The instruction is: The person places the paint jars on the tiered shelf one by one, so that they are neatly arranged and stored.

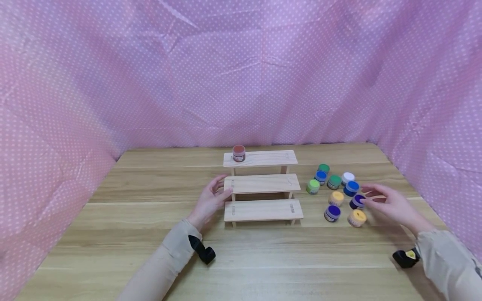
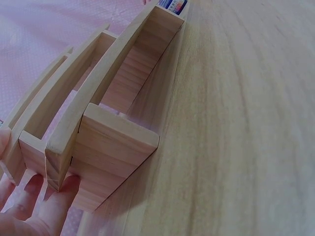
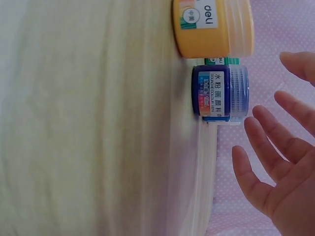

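Note:
A three-tier wooden stand [image 1: 262, 184] is on the table, with a red-brown paint jar [image 1: 239, 153] at the left end of its top tier. At the stand's left side my left hand [image 1: 211, 201] touches the tier ends with extended fingers [image 2: 61, 196]. To the right, my right hand [image 1: 391, 205] reaches in beside a dark purple paint jar [image 1: 357, 202]. Its thumb and fingers are spread, with fingertips close to the jar lid in the head view. In the right wrist view, a purple jar [image 3: 211, 93] stands in front of the spread fingers [image 3: 268, 142].
Around the purple jar stand several other paint jars: yellow [image 1: 357, 218], another purple [image 1: 332, 213], blue [image 1: 352, 188], white [image 1: 347, 178], green [image 1: 334, 182] and light green [image 1: 313, 186]. A pink dotted cloth [image 1: 241, 83] hangs behind the wooden table [image 1: 263, 267].

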The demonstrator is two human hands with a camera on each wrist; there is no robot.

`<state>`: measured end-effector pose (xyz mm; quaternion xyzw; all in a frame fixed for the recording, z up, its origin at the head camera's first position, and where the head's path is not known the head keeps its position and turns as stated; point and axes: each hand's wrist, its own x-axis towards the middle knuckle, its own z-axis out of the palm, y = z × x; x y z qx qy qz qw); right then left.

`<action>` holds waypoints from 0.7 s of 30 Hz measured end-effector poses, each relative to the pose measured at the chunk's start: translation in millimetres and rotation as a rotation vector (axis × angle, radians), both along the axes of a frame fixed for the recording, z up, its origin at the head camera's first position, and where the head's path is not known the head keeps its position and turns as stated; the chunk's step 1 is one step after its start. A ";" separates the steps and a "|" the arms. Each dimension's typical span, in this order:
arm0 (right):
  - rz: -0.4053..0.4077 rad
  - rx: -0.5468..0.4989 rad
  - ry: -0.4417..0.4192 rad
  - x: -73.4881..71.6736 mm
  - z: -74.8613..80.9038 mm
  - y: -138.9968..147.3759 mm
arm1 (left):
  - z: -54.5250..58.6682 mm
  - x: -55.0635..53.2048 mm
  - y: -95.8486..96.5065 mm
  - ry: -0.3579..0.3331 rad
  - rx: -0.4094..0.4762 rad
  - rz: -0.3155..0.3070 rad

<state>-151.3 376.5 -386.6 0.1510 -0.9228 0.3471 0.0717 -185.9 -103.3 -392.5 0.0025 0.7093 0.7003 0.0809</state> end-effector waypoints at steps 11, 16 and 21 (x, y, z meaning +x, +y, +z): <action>0.018 0.059 -0.066 -0.4 0.7 -3.5 | -0.3 1.0 -0.5 -0.003 0.002 0.008; 0.013 0.065 -0.069 0.3 -0.3 -5.1 | 0.4 2.1 -0.1 -0.004 0.014 0.010; -0.017 0.108 -0.067 0.2 -1.1 -6.3 | -0.2 1.8 0.3 0.006 0.001 0.013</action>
